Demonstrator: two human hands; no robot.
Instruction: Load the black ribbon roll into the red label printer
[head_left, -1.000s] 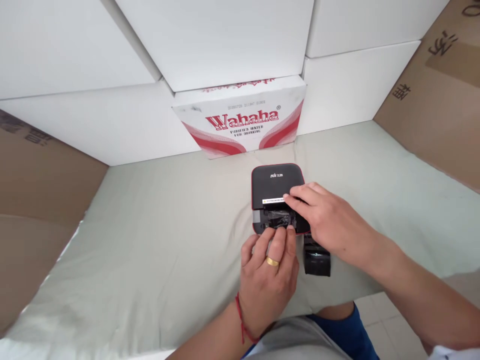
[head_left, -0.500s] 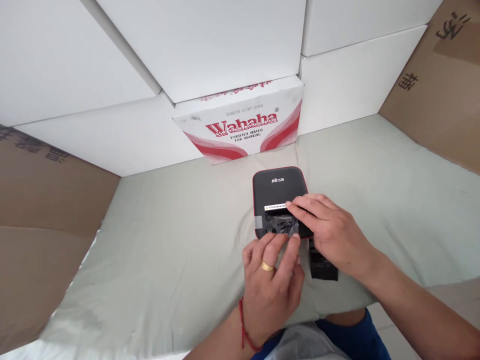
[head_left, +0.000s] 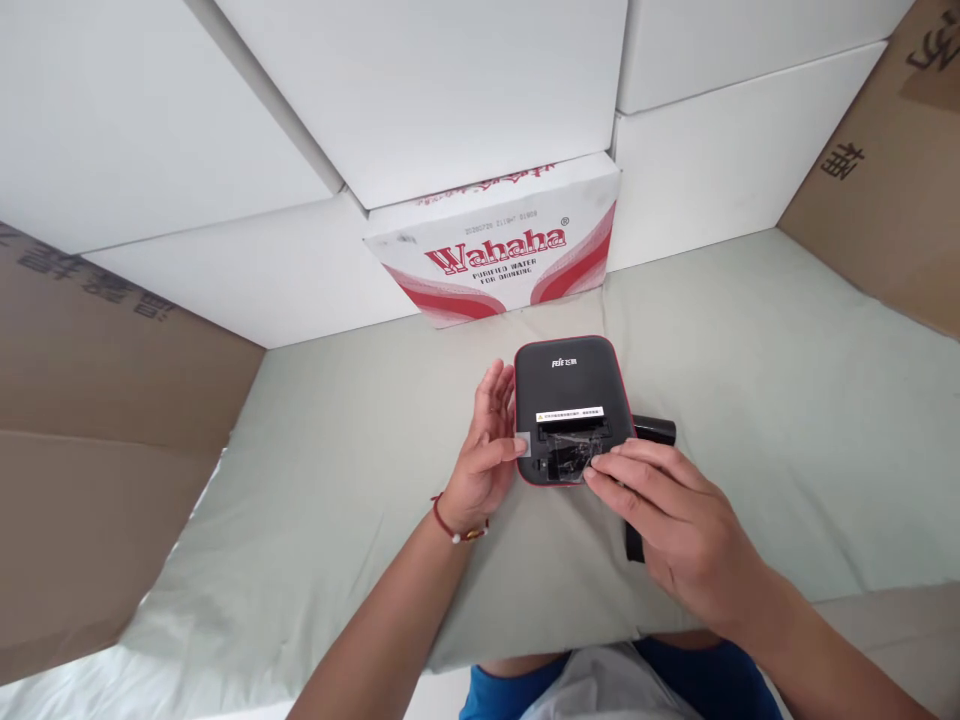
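Note:
A black device (head_left: 566, 385) with rounded corners and a thin red rim lies on the cloth, a white warning label (head_left: 571, 414) above its recessed lower part. Clear crinkled plastic film (head_left: 574, 457) covers that recess. My left hand (head_left: 491, 445) grips the device's left edge, with the thumb on a pale tape tab and the other fingers along the side. At the lower right corner, the fingers of my right hand (head_left: 675, 510) are pinched together at the film's edge. A black object (head_left: 654, 430) beside the device is partly hidden by my right hand.
A white and red Wahaha water box (head_left: 495, 265) stands behind the device, against stacked white boxes (head_left: 697, 180). Brown cartons flank the surface on the left (head_left: 112, 450) and the right (head_left: 885, 190). Pale green cloth (head_left: 337, 500) covers the work surface.
My left hand has left the film and moved to the device's left side. My right hand has come down from beside the label to the film's lower right edge.

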